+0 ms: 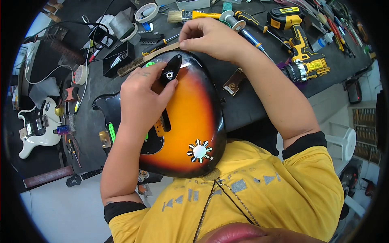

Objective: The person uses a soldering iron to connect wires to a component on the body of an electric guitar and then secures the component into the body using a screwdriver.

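A sunburst electric guitar body [190,109] rests against my front, with a black pickguard, green pickup covers and a shiny sun-shaped sticker on it. My left hand [144,87] lies over the body, its thumb and fingers closed around a black, boat-shaped jack plate [173,67] with a metal socket in it. Beyond the body's far edge, my right hand [208,40] has its fingertips pinched together at the end of the wooden handle of a brush [131,67]. The bristles of that brush point to the left.
On the dark workbench [259,69] lie a yellow cordless drill [298,40], a paintbrush [190,15], a solder spool [231,20], screwdrivers and a small brown box [234,82]. A black bin [117,58] stands at left. A white guitar body [38,127] lies farther left.
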A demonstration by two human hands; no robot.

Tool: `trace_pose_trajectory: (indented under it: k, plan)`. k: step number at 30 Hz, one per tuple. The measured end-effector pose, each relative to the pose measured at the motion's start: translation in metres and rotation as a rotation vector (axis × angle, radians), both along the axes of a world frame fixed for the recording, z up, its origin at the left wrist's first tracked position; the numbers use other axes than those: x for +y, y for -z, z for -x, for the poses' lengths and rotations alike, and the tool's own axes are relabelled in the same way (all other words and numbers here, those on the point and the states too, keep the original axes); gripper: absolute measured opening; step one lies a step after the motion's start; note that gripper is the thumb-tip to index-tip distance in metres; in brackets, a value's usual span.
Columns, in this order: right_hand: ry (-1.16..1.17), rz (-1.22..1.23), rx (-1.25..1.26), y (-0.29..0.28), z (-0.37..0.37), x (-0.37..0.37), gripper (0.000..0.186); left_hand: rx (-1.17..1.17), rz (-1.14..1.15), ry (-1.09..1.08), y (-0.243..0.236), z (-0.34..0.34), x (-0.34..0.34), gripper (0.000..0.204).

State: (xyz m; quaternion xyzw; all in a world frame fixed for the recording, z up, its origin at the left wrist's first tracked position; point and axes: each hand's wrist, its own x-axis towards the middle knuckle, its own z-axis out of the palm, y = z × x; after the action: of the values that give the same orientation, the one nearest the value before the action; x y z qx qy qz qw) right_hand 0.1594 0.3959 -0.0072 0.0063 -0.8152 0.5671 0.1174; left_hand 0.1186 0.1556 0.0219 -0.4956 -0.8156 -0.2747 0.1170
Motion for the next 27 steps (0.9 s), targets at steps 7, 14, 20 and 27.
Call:
trace_pose_trajectory:
  k: [7, 14, 20, 27]
  plan:
    - [-0.081, -0.203, 0.042, -0.003, -0.007, -0.018, 0.022, 0.173, 0.083, -0.014, -0.002, -0.006, 0.001, 0.036]
    - [-0.031, -0.287, 0.062, 0.002, -0.007, -0.024, 0.019, 0.109, 0.150, -0.051, -0.004, -0.004, -0.007, 0.027]
    - [-0.043, -0.385, 0.146, 0.009, -0.003, -0.021, 0.022, 0.099, 0.211, -0.067, -0.005, 0.002, -0.009, 0.027]
    - [-0.068, -0.369, 0.079, 0.008, -0.001, -0.018, 0.023, 0.038, 0.203, -0.014, -0.006, 0.006, -0.009, 0.030]
